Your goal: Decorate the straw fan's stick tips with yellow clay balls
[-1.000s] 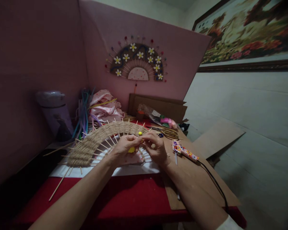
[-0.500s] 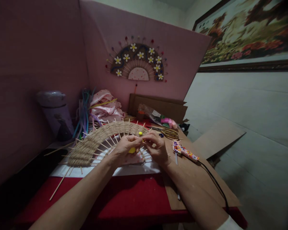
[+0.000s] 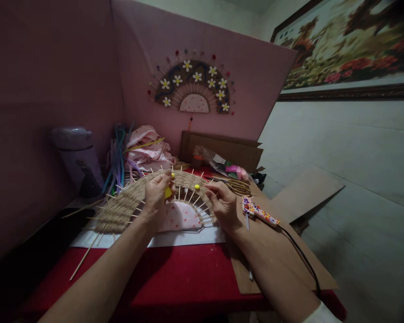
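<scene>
My left hand (image 3: 155, 197) is closed around a yellow lump (image 3: 168, 193) that looks like modelling clay. A smaller bit of yellow shows at its fingertips. Below both hands lies a fan-shaped piece (image 3: 121, 208) of woven twine on thin wooden sticks, with a spotted pink half-circle (image 3: 183, 216) at its inner edge. One round yellow dot (image 3: 197, 187) sits on the weave between my hands. Over the fan's right end, my right hand (image 3: 225, 206) has its fingers drawn together; whatever they may hold is too small to make out.
A flowered glue gun (image 3: 261, 212) with a black cord lies on brown cardboard (image 3: 283, 255) at the right. Scissors (image 3: 237, 186) lie behind my right hand. A lilac bottle (image 3: 79, 161), pipe cleaners (image 3: 118, 157) and bunched pink cloth (image 3: 148, 150) stand back left. A flowered fan (image 3: 202, 72) hangs behind.
My hands have moved apart from where they met over the fan. The left went left and up with the yellow clay; the right shifted slightly right. The pink half-circle is now uncovered.
</scene>
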